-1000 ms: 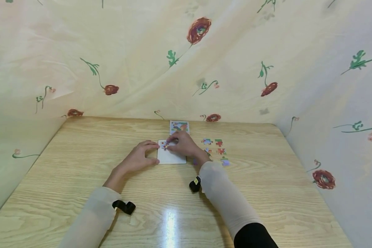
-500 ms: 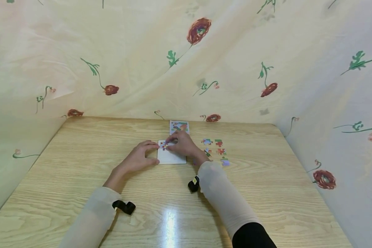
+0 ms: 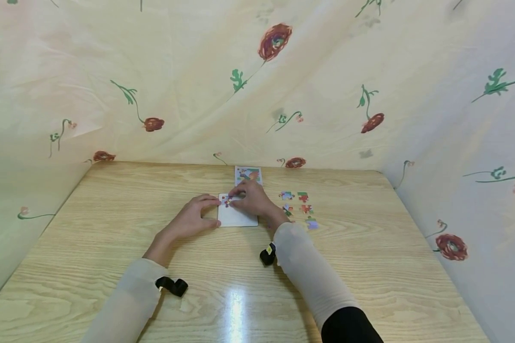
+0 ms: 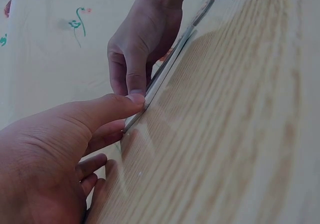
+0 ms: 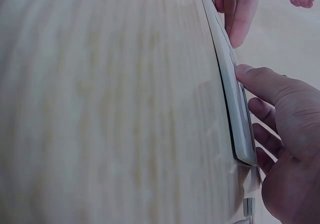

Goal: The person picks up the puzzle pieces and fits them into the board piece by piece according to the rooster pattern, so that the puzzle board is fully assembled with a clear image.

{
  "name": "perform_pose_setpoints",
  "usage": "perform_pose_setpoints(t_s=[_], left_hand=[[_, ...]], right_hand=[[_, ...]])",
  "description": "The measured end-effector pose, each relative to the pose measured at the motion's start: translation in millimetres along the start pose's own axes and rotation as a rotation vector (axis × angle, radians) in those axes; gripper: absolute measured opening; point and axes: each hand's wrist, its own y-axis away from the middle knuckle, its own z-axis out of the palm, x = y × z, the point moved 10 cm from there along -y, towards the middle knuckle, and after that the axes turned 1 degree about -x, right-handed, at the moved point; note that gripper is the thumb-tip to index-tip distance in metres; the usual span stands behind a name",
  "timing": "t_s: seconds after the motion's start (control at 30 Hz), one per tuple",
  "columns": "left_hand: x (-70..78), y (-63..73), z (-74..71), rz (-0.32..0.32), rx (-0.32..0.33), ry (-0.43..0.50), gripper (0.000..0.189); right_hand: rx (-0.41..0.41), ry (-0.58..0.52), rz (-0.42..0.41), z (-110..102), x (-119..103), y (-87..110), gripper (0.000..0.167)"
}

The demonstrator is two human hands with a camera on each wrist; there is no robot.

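Note:
A square white puzzle board (image 3: 240, 219) lies flat on the wooden table in the head view. My left hand (image 3: 190, 218) holds its left edge, thumb near the front corner and fingertips farther back. At the board's upper left, my right hand (image 3: 255, 200) pinches a small colourful jigsaw piece (image 3: 228, 202) between thumb and fingers, low against the surface. Part of that piece is hidden by the fingers. In the left wrist view, my left thumb (image 4: 117, 104) touches the board's rim. The right wrist view has my right thumb (image 5: 260, 79) on the board.
Several loose jigsaw pieces (image 3: 306, 209) lie to the right of the board, partly behind my right wrist. Behind the board is a picture card (image 3: 248, 173), its front covered by my right hand. A flowered cloth (image 3: 197, 95) hangs beyond the table (image 3: 369, 267).
My right hand has shifted slightly left with the jigsaw piece over the board's upper left. My left hand and the board have stayed in place.

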Motion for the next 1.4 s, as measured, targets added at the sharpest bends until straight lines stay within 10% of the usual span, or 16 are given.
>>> perform_pose_setpoints(t_s=[0.47, 1.0, 1.4], left_hand=[[0.4, -0.7, 1.0, -0.008, -0.005, 0.01, 0.061], [-1.5, 1.4, 1.8, -0.016, -0.01, 0.012, 0.062], [-1.2, 0.9, 2.3, -0.012, -0.013, 0.026, 0.061]], right_hand=[[-0.019, -0.056, 0.001, -26.5, 6.5, 8.0, 0.029], [0.082, -0.028, 0.153, -112.3, 86.5, 62.3, 0.034], [0.064, -0.02, 0.196, -127.2, 123.7, 83.7, 0.033]])
